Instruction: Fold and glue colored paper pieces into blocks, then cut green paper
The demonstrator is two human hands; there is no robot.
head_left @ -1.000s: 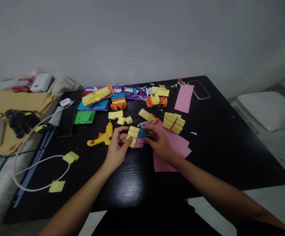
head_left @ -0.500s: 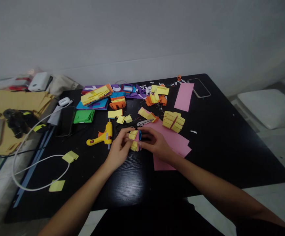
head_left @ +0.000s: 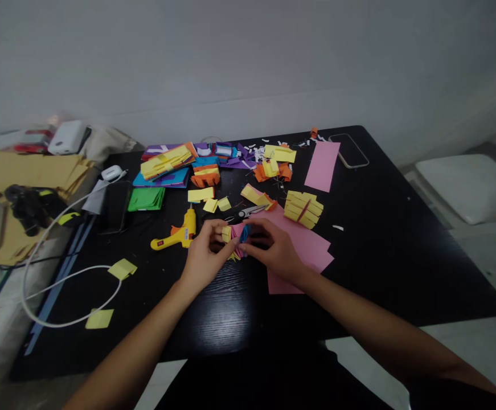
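- Two hands, one job: we see the left hand [head_left: 201, 255] and right hand [head_left: 278, 255] sharing a small folded paper piece [head_left: 236, 230], pink in the middle, yellow on the left, blue on the right.
- Left hand: thumb and fingers pinch the yellow/pink side. Right hand: fingertips grasp the blue end; we can't tell how firmly.
- Piece sits between the hands, above the near-middle part of the black table [head_left: 359, 273].
- Step in hand, as we judge it: shaping or lining up the folds by fingertip. We can't make out any glue on it.
- Next move, our judgement: calls for light, even pressure from both sides, thumbs clear of the slits; thin folds look easy to crush or spring open.
- Nearby: yellow glue gun [head_left: 184, 232] just left of the left hand, scissors [head_left: 248, 213] just beyond both hands, pink sheets [head_left: 310, 250] partly under the right hand and forearm, slit yellow paper [head_left: 302, 209] beyond the right hand.
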